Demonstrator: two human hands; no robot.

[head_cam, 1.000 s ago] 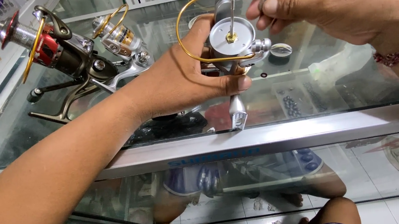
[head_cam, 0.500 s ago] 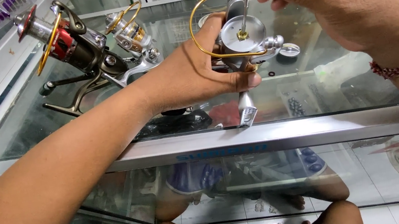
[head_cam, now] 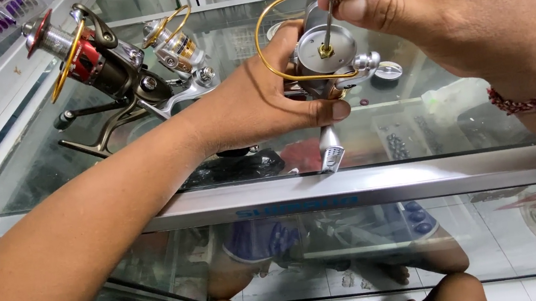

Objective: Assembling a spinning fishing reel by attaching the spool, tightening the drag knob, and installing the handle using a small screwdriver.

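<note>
Glass display counter point(head_cam: 48, 169), shop setting. Left hand point(head_cam: 262, 101) wraps closed around a silver spinning reel point(head_cam: 329, 63) at 12 o'clock, steadying it upright. Right hand point(head_cam: 440, 6) pinches a thin metal tool point(head_cam: 329, 22) onto the brass centre nut point(head_cam: 326, 50). Two more reels point(head_cam: 117, 63) lie at 10 o'clock.

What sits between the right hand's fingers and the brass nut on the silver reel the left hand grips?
In the head view, a thin metal tool spans it, running from the right hand to the brass nut of the silver reel in the left hand.
</note>
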